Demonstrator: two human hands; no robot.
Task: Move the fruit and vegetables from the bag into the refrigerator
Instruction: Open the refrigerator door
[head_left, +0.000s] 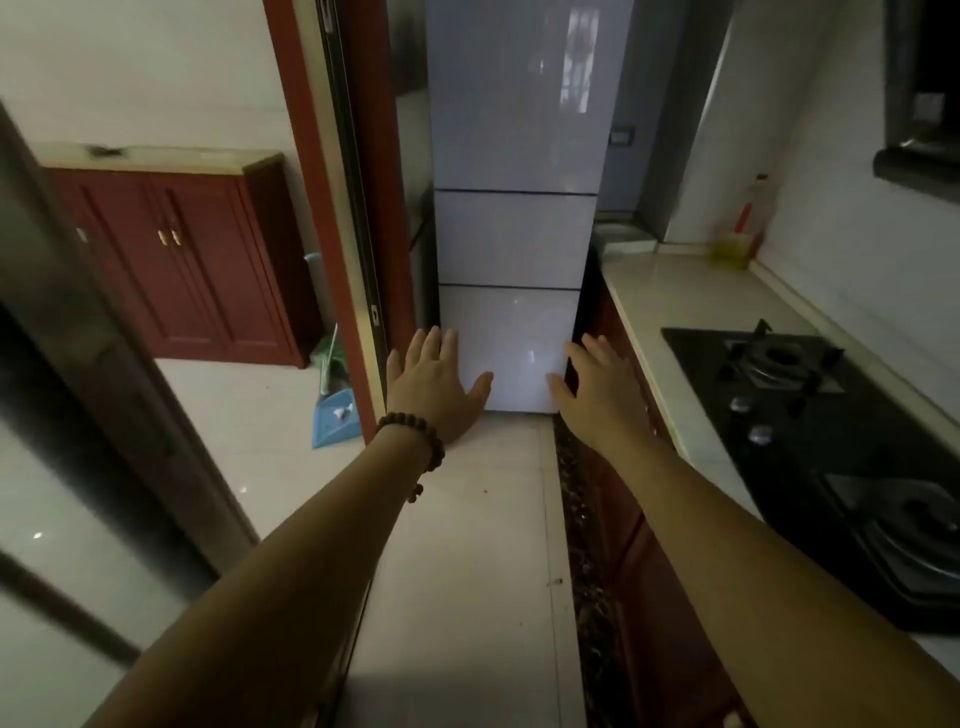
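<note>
Refrigerator (514, 208) stands at the far end of a narrow kitchen aisle, pale and glossy, its front split into three sections stacked one above another: a tall top door, a shorter middle one and a lower one, all closed, so nothing of the inside shows. No bag, fruit or vegetables appear anywhere in view. Both bare arms stretch forward toward the lowest section. The left hand (434, 387) has its fingers spread flat and holds nothing; it lines up with the bottom left corner of the refrigerator, though whether it touches the door cannot be told. A bracelet (415, 441) of dark brown beads circles the left wrist. The right hand (597, 389) is likewise splayed and empty, at the lower right edge of the refrigerator, contact again unclear. To the right runs a light countertop (675, 332) over dark red cabinet fronts, with a black gas hob (810, 415) set into it. A plastic bottle (743, 228) with yellowish liquid in its lower part stands at the back of the countertop near the wall. To the left, past a red door frame (317, 208), a dark red cabinet (176, 260) stands against the wall, and a blue dustpan (335, 415) leans on the pale floor tiles (467, 545).
</note>
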